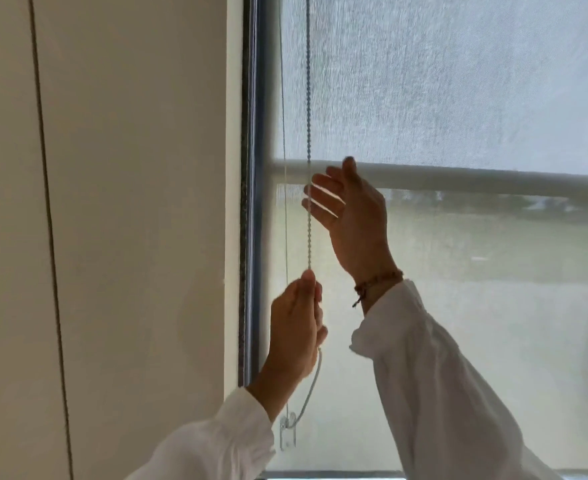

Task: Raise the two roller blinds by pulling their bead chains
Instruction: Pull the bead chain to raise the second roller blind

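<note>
Chain [308,216] pinched in my left hand [296,330] near the window's left edge, my right hand [349,211] spread open, empty, just beside it higher up. Blind's bottom bar [459,178] sits mid-window; best I regrip high, then pull straight down.

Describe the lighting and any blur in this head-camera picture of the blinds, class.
Head view: strongly backlit, daylight glowing through the blind fabric; the left hand and right hand look dim against it; the bead chain is soft; straight edges bow from the wide lens.
</note>
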A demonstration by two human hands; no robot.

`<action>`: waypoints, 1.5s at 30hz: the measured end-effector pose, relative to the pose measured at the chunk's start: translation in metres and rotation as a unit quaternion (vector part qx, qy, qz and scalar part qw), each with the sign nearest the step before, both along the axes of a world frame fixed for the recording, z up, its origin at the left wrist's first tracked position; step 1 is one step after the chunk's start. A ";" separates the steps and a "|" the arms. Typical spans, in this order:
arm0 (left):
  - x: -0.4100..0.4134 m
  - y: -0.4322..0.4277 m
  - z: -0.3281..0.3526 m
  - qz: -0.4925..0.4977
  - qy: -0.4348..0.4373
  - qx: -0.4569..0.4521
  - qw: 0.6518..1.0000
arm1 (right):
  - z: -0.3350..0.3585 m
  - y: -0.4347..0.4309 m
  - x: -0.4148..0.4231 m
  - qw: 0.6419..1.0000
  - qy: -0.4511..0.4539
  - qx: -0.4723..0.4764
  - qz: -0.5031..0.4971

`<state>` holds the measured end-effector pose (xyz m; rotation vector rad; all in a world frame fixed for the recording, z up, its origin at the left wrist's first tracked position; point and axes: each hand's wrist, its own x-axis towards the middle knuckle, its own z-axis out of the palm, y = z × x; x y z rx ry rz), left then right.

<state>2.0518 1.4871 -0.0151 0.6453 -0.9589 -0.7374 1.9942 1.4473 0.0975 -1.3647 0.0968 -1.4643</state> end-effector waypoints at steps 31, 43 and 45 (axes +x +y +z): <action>0.022 -0.004 0.168 0.023 -0.101 -0.048 0.994 | -0.115 0.003 0.037 0.921 0.056 -0.164 -0.347; 0.023 -0.008 0.091 0.153 -0.112 -0.159 0.969 | -0.052 -0.019 0.017 0.996 -0.002 0.001 -0.091; 0.026 -0.011 0.058 0.142 -0.123 -0.128 0.974 | -0.030 -0.015 0.015 0.999 -0.004 -0.004 -0.048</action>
